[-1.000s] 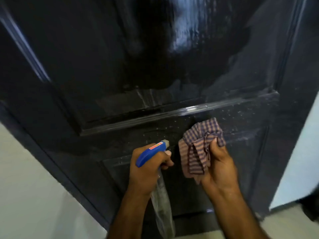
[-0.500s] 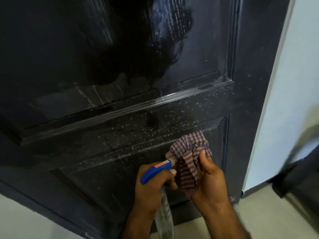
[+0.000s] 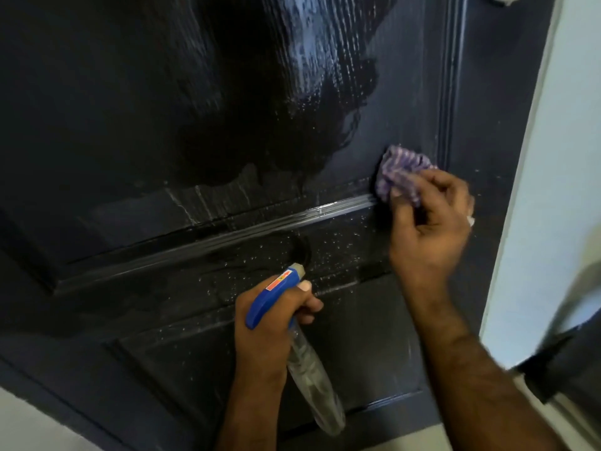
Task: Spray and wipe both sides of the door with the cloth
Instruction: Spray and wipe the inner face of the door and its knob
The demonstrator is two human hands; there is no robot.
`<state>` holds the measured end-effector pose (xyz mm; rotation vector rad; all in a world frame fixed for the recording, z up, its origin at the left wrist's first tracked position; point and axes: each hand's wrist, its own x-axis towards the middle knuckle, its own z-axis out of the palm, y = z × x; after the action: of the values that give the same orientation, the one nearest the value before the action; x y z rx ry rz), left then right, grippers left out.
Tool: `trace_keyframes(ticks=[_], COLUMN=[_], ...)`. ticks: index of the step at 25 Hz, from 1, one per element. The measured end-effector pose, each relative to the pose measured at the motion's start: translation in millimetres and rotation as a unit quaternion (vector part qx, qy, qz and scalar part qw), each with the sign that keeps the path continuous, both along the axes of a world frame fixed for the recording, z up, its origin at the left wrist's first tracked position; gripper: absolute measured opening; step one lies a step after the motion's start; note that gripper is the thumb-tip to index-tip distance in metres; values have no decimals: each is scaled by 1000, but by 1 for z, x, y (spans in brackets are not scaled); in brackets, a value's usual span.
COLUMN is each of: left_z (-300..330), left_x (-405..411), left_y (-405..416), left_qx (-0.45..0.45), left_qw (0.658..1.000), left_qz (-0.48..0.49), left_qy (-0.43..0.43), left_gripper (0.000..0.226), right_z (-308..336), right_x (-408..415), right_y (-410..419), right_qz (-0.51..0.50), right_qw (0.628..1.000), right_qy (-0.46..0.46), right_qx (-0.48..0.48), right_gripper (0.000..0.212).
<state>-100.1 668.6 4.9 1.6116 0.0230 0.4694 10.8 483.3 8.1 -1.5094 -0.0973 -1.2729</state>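
A dark panelled door point(image 3: 162, 125) fills the view, wet and streaked in its upper panel, with spray droplets across the middle rail. My right hand point(image 3: 429, 229) grips a bunched purple checked cloth point(image 3: 401, 172) and presses it against the door at the lower right corner of the upper panel. My left hand point(image 3: 270, 323) holds a spray bottle point(image 3: 292, 323) with a blue trigger head and a clear body. The bottle's nozzle points at the middle rail and its body hangs down below the hand.
A pale wall point(image 3: 559, 157) runs along the door's right edge. A dark object point(image 3: 572, 359) stands low at the right on a light floor. A strip of pale surface point(image 3: 29, 421) shows at the lower left.
My right hand has lifted the cloth up and to the right, away from the bottle, onto the corner of the upper panel. The left hand and bottle stayed by the middle rail.
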Motion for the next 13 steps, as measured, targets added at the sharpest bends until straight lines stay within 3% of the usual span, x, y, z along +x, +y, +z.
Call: trace_keyframes(ticks=[3,7,10,13], left_z=[-2,9,17,20], left_x=[-5,-22,-30,-30], left_y=[22,64,103,129], left_qx=[-26,-83,-90,-44], left_qw=[999,992,986,987], left_qz=[40,95,138,155], left_qy=[5,-20,-12,-24], left_gripper=[22,7,13,24], right_z=[-18,-14,-8,-14], right_x=[-4,-34,-45,-36], right_y=[61,156,196,175], right_qz=[-26,51,104,20], right_qw=[996,978,951,949], right_qy=[-6,-24,-57,-72], right_qx=[-80,-198,-285,-305], right_gripper=[25,30,33,32])
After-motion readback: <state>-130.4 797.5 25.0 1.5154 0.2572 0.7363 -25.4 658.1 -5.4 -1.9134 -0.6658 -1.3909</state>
